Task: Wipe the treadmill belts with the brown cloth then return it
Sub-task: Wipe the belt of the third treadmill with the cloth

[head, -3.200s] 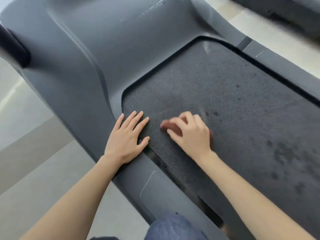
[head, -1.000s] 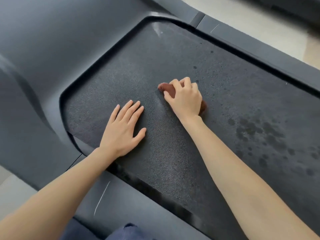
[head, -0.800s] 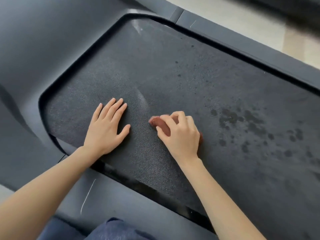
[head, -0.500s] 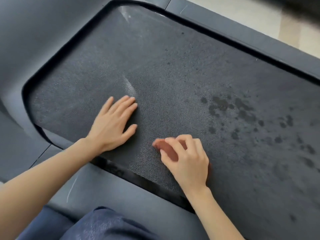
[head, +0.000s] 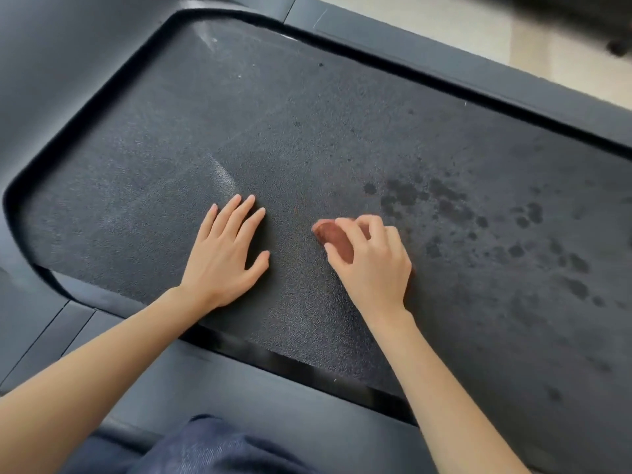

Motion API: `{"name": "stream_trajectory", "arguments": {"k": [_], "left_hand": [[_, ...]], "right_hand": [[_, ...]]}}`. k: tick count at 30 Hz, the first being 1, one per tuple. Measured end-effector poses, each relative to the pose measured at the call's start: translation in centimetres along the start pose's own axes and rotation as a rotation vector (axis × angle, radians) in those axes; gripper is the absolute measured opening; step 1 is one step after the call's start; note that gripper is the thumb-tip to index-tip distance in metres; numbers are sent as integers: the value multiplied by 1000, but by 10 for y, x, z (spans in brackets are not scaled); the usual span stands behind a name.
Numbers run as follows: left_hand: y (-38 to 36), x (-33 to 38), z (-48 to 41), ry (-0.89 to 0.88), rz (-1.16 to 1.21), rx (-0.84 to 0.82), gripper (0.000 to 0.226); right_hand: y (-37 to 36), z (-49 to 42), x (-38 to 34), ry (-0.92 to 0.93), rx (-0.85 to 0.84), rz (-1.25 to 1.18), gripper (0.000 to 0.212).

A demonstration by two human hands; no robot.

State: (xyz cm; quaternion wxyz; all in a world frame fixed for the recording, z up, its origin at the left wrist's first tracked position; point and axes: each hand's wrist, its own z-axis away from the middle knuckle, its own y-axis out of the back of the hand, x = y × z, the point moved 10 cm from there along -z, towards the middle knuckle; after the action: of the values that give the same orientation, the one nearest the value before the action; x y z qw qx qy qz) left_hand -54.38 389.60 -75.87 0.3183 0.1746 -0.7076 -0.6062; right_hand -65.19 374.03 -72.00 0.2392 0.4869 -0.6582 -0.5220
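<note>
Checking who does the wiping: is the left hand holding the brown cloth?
No, the left hand lies flat with straight fingers on the treadmill belt, while the right hand grips the brown cloth.

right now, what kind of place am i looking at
Probably a gym or workout room. A textured black treadmill belt fills the view, framed by a grey side rail, on a pale floor. A blurred dark shape top right may be another machine.
</note>
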Motion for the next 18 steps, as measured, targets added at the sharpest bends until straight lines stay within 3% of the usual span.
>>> {"name": "stream_trajectory", "arguments": {"k": [6, 13, 18], "left_hand": [[-13, 43, -14, -149, 52, -44, 66], [-24, 58, -18, -177, 41, -46, 65], [-22, 61, -17, -196, 40, -51, 66]], "right_hand": [[20, 83, 13, 23, -5, -12, 29], [-7, -37, 57, -149, 74, 77, 27], [-21, -80, 77, -156, -7, 112, 31]]}}
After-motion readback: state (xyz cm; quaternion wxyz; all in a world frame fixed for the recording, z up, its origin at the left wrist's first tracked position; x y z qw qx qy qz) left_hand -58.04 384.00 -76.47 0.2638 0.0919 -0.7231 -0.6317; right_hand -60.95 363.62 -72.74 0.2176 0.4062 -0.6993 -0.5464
